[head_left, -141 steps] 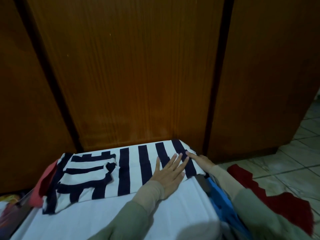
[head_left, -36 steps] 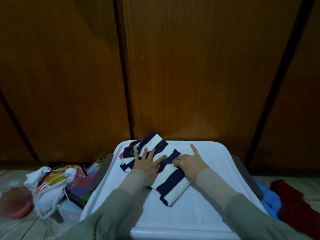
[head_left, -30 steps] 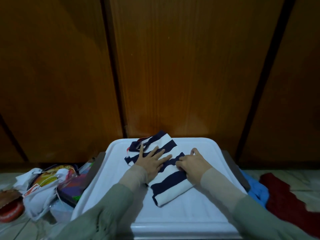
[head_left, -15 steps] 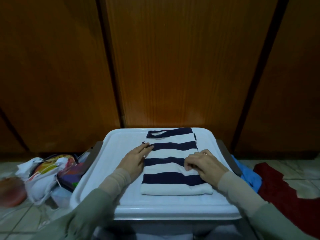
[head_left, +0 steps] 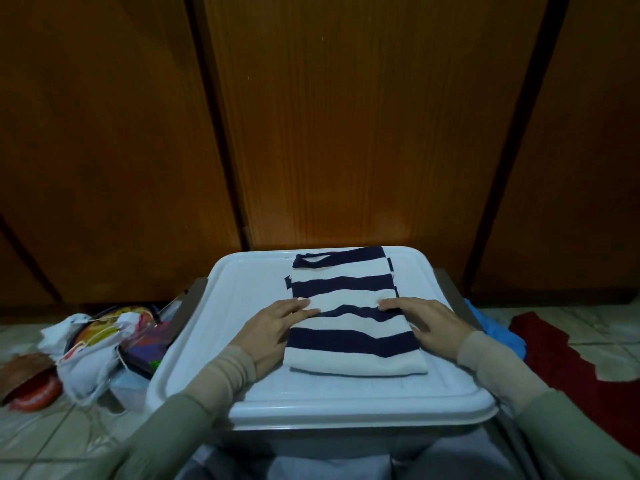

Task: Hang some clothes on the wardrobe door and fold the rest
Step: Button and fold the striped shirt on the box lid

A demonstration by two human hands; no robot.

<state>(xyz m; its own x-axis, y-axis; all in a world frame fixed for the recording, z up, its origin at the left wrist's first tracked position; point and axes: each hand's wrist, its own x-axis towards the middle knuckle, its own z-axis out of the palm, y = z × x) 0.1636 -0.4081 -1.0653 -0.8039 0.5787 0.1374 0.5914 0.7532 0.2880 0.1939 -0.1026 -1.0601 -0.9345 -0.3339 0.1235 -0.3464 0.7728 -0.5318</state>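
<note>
Hands point(head_left: 277, 327): two; striped garment point(head_left: 349, 306): one

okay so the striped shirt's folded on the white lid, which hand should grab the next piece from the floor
Probably the right hand. The blue garment and red garment lie on the floor just beyond that side of the white lid. The left hand faces only bags and clutter.
</note>
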